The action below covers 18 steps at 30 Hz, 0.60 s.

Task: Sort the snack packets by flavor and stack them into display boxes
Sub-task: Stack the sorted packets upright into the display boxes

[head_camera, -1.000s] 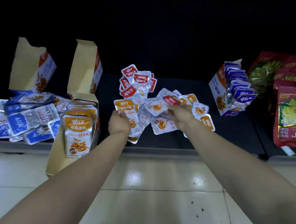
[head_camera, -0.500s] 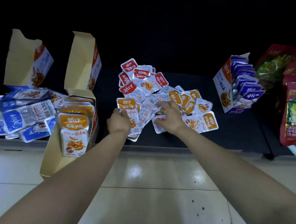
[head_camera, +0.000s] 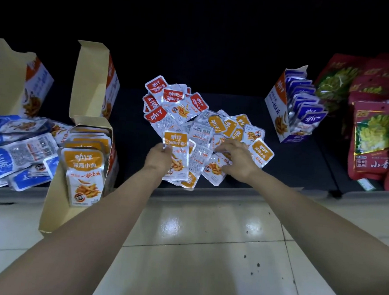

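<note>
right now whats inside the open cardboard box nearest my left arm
Orange packets stand in a row inside the cardboard box. Only the front one shows fully; of those behind it just the top edges show. Their count and the box floor are covered.

Orange packet (head_camera: 82, 174) in box (head_camera: 53, 207): 劲仔, 深海小鱼, 一秒上头. Red bag (head_camera: 371, 140): 小香.

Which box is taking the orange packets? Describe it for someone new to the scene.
Start at the dark shelf and go to its left half. There, the open cardboard box juts over the front edge, beside the loose blue packets. It alone holds a row of upright orange-topped packets.
</note>
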{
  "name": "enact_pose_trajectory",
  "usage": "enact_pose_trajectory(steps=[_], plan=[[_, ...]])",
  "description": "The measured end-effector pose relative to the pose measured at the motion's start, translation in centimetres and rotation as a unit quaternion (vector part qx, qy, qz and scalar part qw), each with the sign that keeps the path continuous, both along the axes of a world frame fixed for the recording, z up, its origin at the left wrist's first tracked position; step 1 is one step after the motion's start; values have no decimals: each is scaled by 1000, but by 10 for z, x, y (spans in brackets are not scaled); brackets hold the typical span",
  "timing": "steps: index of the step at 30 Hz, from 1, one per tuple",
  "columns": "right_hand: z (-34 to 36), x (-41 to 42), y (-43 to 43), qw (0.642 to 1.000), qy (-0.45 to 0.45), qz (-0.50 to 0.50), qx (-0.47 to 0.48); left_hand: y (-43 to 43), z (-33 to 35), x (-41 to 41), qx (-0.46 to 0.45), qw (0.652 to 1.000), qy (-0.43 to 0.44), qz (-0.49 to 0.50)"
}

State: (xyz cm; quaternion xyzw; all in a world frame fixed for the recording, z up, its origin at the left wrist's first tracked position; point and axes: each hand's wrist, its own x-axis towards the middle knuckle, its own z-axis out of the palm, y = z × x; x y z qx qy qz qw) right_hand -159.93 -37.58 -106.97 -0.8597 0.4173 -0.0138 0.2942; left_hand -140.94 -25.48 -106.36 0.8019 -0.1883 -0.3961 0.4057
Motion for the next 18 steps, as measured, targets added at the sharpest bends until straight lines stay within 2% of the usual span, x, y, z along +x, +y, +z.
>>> enact_pose_trajectory(steps=[3, 5, 7, 9, 11, 13, 15, 18], plan=[[0, -3, 5, 998, -50, -30, -31, 1, -2, 6, -15, 996, 25, 80], [2, 6, 13, 994, -88, -54, 20, 3, 0, 8, -16, 993, 38, 111], [2, 19, 21, 995, -49, -64, 59, 4, 0, 9, -12, 993, 40, 108], [0, 31, 28, 998, 45, -32, 14, 6, -1, 7, -4, 994, 42, 99], [-2, 38, 30, 998, 59, -27, -16, 8, -1, 4, -1, 995, 46, 84], [-2, 40, 25, 998, 6, -59, -3, 7, 0, 2, -5, 996, 51, 79], [0, 36, 17, 989, -65, -120, 57, 7, 1, 4, -9, 995, 51, 81], [9, 24, 4, 936, -213, -231, 156, 6, -3, 7, -6, 994, 68, 86]])
